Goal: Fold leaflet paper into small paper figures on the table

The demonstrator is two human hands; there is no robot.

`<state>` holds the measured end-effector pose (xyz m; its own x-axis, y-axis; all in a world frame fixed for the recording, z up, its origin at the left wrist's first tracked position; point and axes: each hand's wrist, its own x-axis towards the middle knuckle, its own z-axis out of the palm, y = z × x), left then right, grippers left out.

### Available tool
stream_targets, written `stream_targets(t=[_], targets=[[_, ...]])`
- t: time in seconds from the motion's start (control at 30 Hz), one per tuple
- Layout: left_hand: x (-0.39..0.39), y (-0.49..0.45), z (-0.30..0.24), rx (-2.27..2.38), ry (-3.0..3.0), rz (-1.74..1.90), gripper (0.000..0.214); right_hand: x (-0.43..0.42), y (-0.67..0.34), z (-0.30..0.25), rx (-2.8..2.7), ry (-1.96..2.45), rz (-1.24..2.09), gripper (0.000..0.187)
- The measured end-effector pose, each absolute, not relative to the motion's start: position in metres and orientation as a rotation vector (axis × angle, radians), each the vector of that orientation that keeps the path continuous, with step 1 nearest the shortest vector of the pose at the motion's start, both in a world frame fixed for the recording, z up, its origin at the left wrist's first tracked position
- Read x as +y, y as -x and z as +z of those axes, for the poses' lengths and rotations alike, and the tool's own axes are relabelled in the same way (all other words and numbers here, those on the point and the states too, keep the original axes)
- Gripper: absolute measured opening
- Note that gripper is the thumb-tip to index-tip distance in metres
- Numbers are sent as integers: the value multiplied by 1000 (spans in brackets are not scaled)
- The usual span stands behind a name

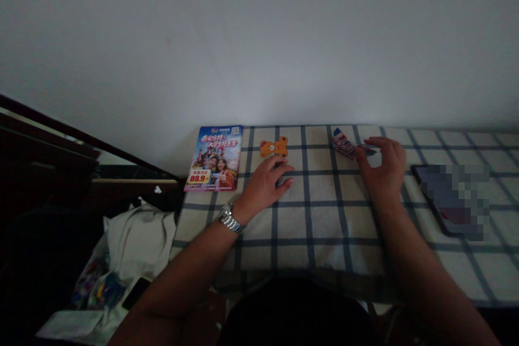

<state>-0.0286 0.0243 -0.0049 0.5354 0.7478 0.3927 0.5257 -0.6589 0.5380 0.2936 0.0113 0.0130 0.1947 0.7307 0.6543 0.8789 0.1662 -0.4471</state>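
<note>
My left hand, with a metal watch on the wrist, lies flat on the checked tablecloth, fingers stretched out and holding nothing. Just beyond its fingertips sits a small orange bear-shaped piece. My right hand rests further right, its fingers reaching to a small red, white and blue folded paper and touching its near end. Whether the fingers pinch the paper is unclear in the dim light.
A colourful printed flyer lies at the table's left edge. A dark tablet lies at the right. Left of the table, lower down, are a white bag, a phone and papers. A white wall stands behind.
</note>
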Motion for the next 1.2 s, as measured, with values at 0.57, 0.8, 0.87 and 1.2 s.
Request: stream_targets(t=[0.57, 0.8, 0.87, 1.2], targets=[[24, 27, -5, 1063, -2491, 805, 21, 11, -256, -12, -2254, 1164, 299, 39], [23, 28, 0, 1055, -2496, 789, 21, 13, -255, -15, -2300, 1156, 248, 37], [22, 28, 4, 1051, -2491, 794, 19, 14, -255, -17, -2301, 1159, 239, 37], [1, 77, 33, 1145, -2432, 846, 20, 16, -257, -19, -2292, 1142, 234, 36]])
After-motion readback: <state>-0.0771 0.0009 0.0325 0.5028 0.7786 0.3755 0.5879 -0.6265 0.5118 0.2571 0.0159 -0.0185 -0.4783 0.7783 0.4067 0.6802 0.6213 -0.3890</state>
